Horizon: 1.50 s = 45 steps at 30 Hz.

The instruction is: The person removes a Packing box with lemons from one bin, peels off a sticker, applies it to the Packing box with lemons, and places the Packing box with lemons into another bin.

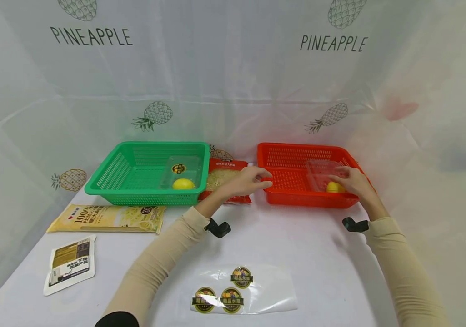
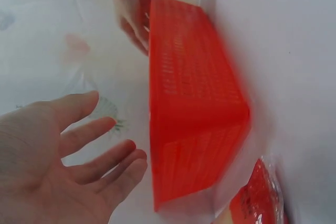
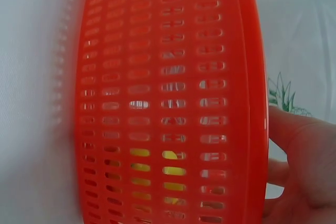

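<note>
My left hand (image 1: pixel 249 181) hovers by the left rim of the red basket (image 1: pixel 294 200), its fingers spread and nothing in them. In the left wrist view that hand (image 2: pixel 79 156) shows its palm beside the basket's corner. Over the right end of the same basket, my right hand (image 1: pixel 351 181) reaches in with fingers apart. Just below its fingertips lies a yellow lemon (image 1: pixel 334 187), next to a clear plastic box (image 1: pixel 318 170). Through the basket's slots the right wrist view shows the yellow lemon (image 3: pixel 174 171); the rim hides part of the right hand (image 3: pixel 307 161).
A green basket (image 1: pixel 147 196) at left holds another lemon (image 1: pixel 183 184) and a clear box (image 1: pixel 192 165) bearing a round sticker. Between the baskets lies a red food packet (image 1: pixel 220 177). A yellow pasta packet (image 1: pixel 106 219), a white pouch (image 1: pixel 71 263) and a sticker sheet (image 1: pixel 269 290) lie nearer.
</note>
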Each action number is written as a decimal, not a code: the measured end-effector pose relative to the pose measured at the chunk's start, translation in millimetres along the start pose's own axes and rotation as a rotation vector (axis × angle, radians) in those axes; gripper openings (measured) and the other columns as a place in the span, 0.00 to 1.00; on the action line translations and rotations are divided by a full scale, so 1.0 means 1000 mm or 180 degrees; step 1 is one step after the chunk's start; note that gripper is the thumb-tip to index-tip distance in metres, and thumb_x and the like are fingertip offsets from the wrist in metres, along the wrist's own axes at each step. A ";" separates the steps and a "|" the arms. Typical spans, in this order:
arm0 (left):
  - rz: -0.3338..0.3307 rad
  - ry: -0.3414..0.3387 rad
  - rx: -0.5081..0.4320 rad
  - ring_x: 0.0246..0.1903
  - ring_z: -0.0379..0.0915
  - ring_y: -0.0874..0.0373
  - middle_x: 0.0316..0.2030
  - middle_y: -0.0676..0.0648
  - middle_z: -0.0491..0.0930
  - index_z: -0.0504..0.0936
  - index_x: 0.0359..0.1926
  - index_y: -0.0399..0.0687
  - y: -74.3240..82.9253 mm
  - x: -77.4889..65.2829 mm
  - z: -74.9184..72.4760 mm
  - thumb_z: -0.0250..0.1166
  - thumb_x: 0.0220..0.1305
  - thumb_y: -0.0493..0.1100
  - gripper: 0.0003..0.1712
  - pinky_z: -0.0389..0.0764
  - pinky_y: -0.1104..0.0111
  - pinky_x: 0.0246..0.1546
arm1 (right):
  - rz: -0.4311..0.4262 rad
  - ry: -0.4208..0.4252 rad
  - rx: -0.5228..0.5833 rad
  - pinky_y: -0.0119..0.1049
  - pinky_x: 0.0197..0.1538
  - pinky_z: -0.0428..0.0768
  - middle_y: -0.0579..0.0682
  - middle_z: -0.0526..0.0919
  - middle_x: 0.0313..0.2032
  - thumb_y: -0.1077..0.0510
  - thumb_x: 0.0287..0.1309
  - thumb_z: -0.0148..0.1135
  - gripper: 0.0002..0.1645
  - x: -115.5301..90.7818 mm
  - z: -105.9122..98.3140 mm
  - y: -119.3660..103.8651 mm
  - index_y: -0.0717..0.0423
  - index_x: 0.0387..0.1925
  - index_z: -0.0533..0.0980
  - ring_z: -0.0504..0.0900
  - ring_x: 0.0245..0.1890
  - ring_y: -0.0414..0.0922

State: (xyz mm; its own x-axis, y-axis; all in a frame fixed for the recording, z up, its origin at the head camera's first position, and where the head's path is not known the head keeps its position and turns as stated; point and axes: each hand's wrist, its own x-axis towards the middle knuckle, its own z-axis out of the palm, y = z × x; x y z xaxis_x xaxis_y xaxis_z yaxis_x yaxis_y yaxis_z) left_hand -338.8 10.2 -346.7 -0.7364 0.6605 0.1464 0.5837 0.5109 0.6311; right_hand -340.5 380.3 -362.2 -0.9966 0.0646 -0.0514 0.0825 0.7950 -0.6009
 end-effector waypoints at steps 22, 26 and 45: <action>0.0147 -0.0080 0.0158 0.32 0.71 0.61 0.40 0.45 0.84 0.79 0.59 0.44 0.009 0.044 0.029 0.55 0.74 0.46 0.19 0.73 0.76 0.38 | 0.0060 -0.0160 -0.0207 0.40 0.47 0.84 0.71 0.62 0.67 0.38 0.61 0.62 0.51 0.009 -0.002 0.005 0.65 0.72 0.56 0.66 0.57 0.63; 0.0069 -0.0035 0.0309 0.35 0.72 0.63 0.43 0.49 0.83 0.77 0.61 0.44 0.012 0.052 0.041 0.54 0.74 0.46 0.20 0.74 0.76 0.42 | -0.0044 -0.0187 -0.0304 0.44 0.48 0.83 0.73 0.63 0.66 0.43 0.62 0.64 0.48 0.009 -0.001 0.002 0.67 0.71 0.58 0.66 0.56 0.64; -0.0675 0.0035 0.0754 0.20 0.65 0.60 0.22 0.51 0.69 0.75 0.44 0.45 0.031 0.082 0.076 0.52 0.75 0.49 0.12 0.67 0.73 0.26 | -0.0421 -0.0338 -0.0461 0.60 0.59 0.74 0.71 0.69 0.62 0.46 0.61 0.65 0.44 0.008 0.018 -0.024 0.66 0.69 0.62 0.67 0.59 0.67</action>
State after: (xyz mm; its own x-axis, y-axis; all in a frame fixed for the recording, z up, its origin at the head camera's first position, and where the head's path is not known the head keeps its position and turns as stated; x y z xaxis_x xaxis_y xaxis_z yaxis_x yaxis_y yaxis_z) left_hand -355.2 122.3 -373.3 -0.8531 0.5203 0.0397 0.4793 0.7512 0.4538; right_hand -350.7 350.7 -362.9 -0.9923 -0.1039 -0.0681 -0.0577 0.8712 -0.4875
